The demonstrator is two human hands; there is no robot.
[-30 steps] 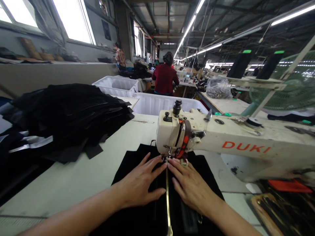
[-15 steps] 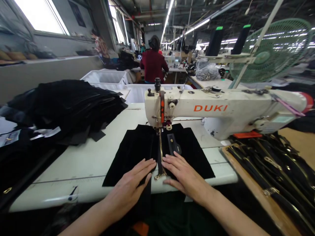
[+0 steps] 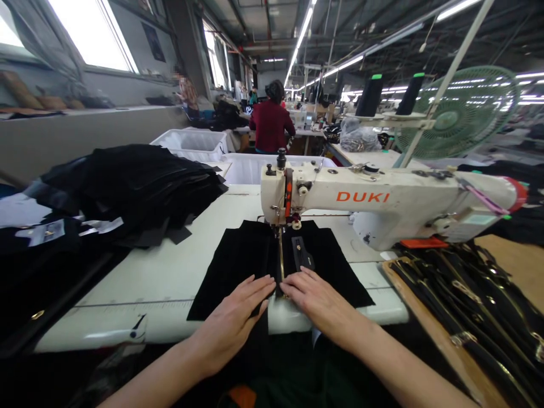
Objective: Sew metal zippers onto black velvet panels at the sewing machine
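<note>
A black fabric panel (image 3: pixel 238 255) lies under the needle area of a white sewing machine (image 3: pixel 365 195) marked DUKI. A zipper (image 3: pixel 281 258) with gold teeth runs down the panel's middle from the presser foot toward the table's front edge. My left hand (image 3: pixel 240 309) rests flat on the fabric left of the zipper, fingers stretched together and thumb slightly apart. At the zipper's near end, my right hand (image 3: pixel 317 294) has its fingers bent and closed on it; the thumb is mostly hidden. Beyond those fingers, a dark patch with a small gold piece (image 3: pixel 300 249) sits on the panel.
Stacked black fabric pieces (image 3: pixel 136 187) cover the table's left side. At right, a cardboard-edged tray (image 3: pixel 419 306) holds several black zippers with gold teeth. Behind are white bins (image 3: pixel 191 141), thread cones (image 3: pixel 369 96), a green fan (image 3: pixel 463 113) and a co-worker in dark red (image 3: pixel 272 122).
My right hand has drawn in to the zipper's near end, its thumb no longer spread. The gold pull there is now covered. My left hand stays flat. The whole view has shifted slightly.
</note>
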